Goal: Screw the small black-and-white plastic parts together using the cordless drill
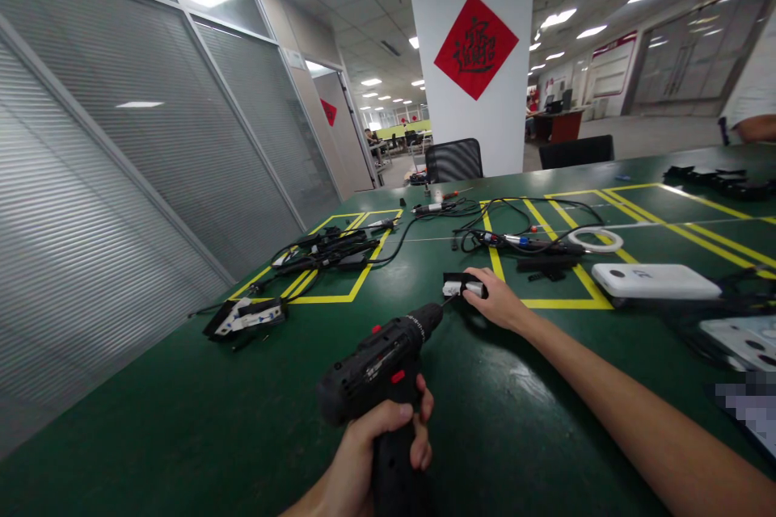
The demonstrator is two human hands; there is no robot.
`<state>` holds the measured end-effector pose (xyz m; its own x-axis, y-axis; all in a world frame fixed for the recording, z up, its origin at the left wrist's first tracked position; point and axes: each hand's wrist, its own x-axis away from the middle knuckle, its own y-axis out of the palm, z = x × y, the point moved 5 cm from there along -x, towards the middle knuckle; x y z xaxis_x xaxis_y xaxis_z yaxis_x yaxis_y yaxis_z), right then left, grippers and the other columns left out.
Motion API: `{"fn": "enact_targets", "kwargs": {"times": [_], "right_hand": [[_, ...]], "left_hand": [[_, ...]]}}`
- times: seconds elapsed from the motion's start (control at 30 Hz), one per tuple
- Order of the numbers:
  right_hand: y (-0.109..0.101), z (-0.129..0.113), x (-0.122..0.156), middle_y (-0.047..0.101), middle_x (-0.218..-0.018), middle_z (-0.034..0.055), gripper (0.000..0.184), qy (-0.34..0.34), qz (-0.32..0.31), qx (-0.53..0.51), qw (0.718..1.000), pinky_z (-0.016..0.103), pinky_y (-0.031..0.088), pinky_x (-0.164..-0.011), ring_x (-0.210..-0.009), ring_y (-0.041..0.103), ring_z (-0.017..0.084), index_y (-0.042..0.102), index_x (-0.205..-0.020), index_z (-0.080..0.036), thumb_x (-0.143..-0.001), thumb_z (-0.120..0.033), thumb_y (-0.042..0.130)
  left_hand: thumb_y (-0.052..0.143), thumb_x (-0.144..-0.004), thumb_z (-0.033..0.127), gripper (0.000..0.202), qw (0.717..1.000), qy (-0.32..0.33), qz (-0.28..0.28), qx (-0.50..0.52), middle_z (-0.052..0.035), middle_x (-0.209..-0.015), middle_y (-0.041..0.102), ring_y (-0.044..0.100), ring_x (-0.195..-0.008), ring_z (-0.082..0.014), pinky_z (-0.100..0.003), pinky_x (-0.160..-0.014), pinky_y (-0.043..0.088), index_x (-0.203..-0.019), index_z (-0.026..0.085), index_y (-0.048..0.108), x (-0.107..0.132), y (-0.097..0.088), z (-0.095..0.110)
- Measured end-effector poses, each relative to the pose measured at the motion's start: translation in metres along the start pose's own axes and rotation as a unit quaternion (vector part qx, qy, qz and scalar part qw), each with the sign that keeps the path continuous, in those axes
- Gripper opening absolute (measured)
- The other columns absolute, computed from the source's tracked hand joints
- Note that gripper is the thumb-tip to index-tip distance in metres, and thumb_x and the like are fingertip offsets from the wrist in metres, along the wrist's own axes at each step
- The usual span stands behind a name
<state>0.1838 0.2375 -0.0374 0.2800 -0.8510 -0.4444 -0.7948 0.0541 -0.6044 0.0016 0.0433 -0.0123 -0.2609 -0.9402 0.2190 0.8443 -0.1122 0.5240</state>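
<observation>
My left hand is wrapped around the handle of a black cordless drill with red buttons. The drill points away and to the right, and its thin bit meets or nearly meets a small black-and-white part; contact cannot be made out. My right hand reaches in from the right and grips that part against the green table, its fingers curled over the part's right side. The fingers cover some of the part, so its exact kind does not show.
Bundled black cables and a black-and-white device lie at left. Beyond my right hand are cabled tools, a white ring and a white box. Black parts sit far right, near another person's arm.
</observation>
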Motion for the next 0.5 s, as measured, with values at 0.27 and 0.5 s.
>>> {"fn": "enact_targets", "kwargs": {"times": [0.27,0.5], "right_hand": [[0.0003,0.0015,0.0001,0.053,-0.102,0.0060,0.039,0.000,0.009,-0.006,1.000,0.032,0.040,-0.086,-0.091,0.053,0.017,0.052,-0.115,-0.021,-0.080,-0.038,0.051],[0.0006,0.0046,-0.0015,0.054,-0.100,0.0058,0.037,0.005,0.018,-0.010,1.000,0.031,0.041,-0.084,-0.088,0.055,0.017,0.054,-0.112,-0.021,-0.078,-0.037,0.053]], "left_hand": [[0.035,-0.080,0.014,0.025,1.000,-0.001,-0.005,0.000,-0.0057,-0.081,0.052,0.044,-0.046,-0.0078,-0.030,-0.055,0.038,-0.096,0.011,0.055,0.0012,-0.0003,-0.0008],[0.037,-0.079,0.015,0.024,1.000,-0.022,-0.015,0.006,-0.0049,-0.080,0.051,0.045,-0.045,-0.0081,-0.030,-0.055,0.039,-0.095,0.012,0.054,0.0027,0.0016,-0.0022]]}}
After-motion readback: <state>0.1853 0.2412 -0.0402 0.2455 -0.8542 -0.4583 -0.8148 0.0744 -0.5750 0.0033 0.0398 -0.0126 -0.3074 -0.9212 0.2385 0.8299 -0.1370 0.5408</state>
